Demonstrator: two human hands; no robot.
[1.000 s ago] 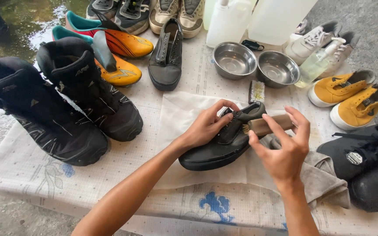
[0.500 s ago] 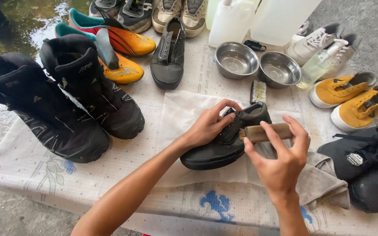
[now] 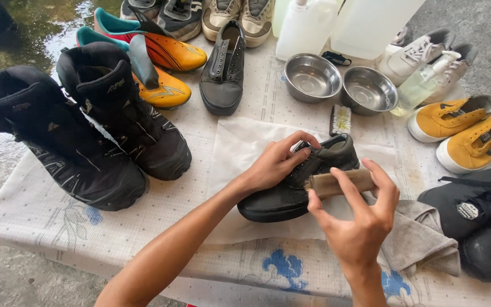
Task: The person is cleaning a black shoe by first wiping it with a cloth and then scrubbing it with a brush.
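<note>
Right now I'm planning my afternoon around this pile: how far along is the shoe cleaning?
Nothing looks clearly finished. In hand: the left hand steadies a black low shoe on the white cloth while the right hand holds a wooden brush against its side. Left, seemingly: its mate, the black boots, the yellow sneakers.
</note>
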